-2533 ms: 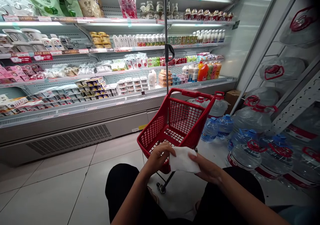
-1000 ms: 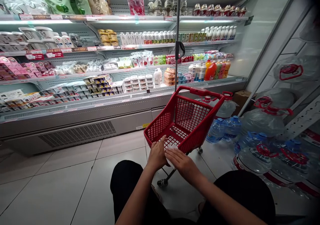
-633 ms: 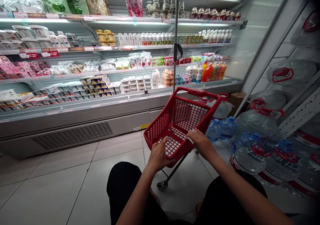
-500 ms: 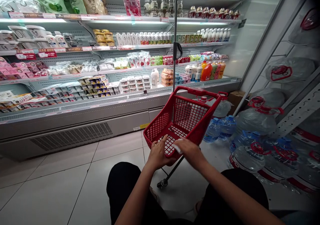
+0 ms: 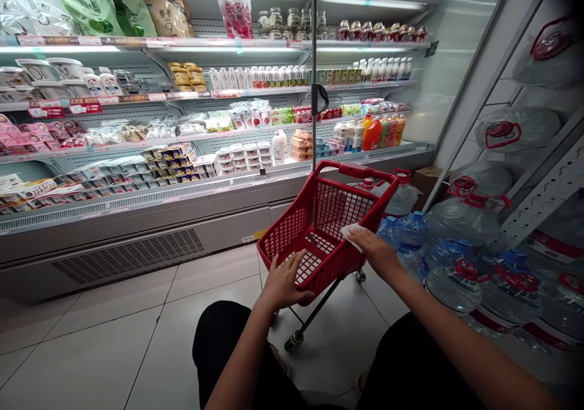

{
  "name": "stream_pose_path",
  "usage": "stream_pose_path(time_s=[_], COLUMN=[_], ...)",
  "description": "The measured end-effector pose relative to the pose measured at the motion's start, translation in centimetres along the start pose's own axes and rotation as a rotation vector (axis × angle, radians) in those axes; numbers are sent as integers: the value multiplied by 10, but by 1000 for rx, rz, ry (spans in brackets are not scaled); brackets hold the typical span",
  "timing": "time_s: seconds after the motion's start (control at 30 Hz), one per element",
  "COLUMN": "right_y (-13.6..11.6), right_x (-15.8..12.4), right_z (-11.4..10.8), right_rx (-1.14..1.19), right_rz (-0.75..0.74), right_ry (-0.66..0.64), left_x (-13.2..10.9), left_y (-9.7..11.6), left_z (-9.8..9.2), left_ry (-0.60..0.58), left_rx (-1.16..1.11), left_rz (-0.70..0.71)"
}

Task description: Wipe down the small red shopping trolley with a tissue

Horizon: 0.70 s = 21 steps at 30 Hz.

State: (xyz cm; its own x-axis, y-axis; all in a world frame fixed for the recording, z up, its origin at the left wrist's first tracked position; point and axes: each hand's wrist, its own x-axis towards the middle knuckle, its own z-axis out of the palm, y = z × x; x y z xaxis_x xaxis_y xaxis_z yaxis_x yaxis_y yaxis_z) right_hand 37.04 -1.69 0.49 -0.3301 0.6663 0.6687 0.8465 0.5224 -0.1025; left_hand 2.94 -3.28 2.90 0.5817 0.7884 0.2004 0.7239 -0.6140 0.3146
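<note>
A red plastic shopping cart [image 5: 314, 288] with a lattice basket stands between my knees, its handle on the far side. My left hand [image 5: 287, 282] rests at the near rim, fingers spread, nothing in it. My right hand [image 5: 374, 249] is at the right rim, its fingers closed over a white wipe [image 5: 353, 235] that lies against the rim. Whether the wipe is paper or cloth I cannot tell. Inside, the basket's bottom and far wall show through the lattice. Below it are thin metal legs and a caster wheel [image 5: 294, 340].
An open dairy cooler [image 5: 228, 221] runs along the far side, with a dark handle [image 5: 320, 100] on its door frame. Large water bottles [image 5: 460, 285] stand at the right beside a perforated metal post [image 5: 547, 197]. Pale tiles [image 5: 100, 343] cover the floor.
My right hand has moved with the wipe from the near rim, right and away from me, along the right rim. The left hand stays at the near rim. The view has shifted slightly.
</note>
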Motion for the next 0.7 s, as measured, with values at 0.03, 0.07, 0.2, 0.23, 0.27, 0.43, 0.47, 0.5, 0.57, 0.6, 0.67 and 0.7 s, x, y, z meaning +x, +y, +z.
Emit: stream_pose_path(time_s=[0.03,0.07,0.2,0.23,0.27,0.43,0.47,0.5,0.57,0.6,0.67,0.7], right_y=[-12,-27,-73,-74,-69,6,23,39,68,81,103,111], right_x=[0,-1,-8,-10,-12,-11,-9,-7,-1,2,8,10], right_z=[6,12,27,25,21,-5,-9,-13,-19,-23,-28,-29], right_rx=[6,15,89,101,106,28,-2,-28,-62,-71,-81,-84], right_rz=[-9,-27,-193,-211,-214,-78,-33,9,81,121,209,252], right_ry=[10,17,-26,-39,-42,-60,-63,-59,-42,-30,-1,18], left_x=[3,7,18,19,19,13,12,11,9,8,6,6], left_y=[4,9,26,27,28,23,22,22,23,23,25,26], left_z=[2,6,24,27,29,24,23,22,21,21,21,21], left_ry=[-2,3,48,48,42,1,0,1,6,11,21,25], left_rx=[19,35,62,61,59,35,34,34,32,30,24,21], left_rz=[-3,-3,15,20,25,106,116,121,121,118,111,109])
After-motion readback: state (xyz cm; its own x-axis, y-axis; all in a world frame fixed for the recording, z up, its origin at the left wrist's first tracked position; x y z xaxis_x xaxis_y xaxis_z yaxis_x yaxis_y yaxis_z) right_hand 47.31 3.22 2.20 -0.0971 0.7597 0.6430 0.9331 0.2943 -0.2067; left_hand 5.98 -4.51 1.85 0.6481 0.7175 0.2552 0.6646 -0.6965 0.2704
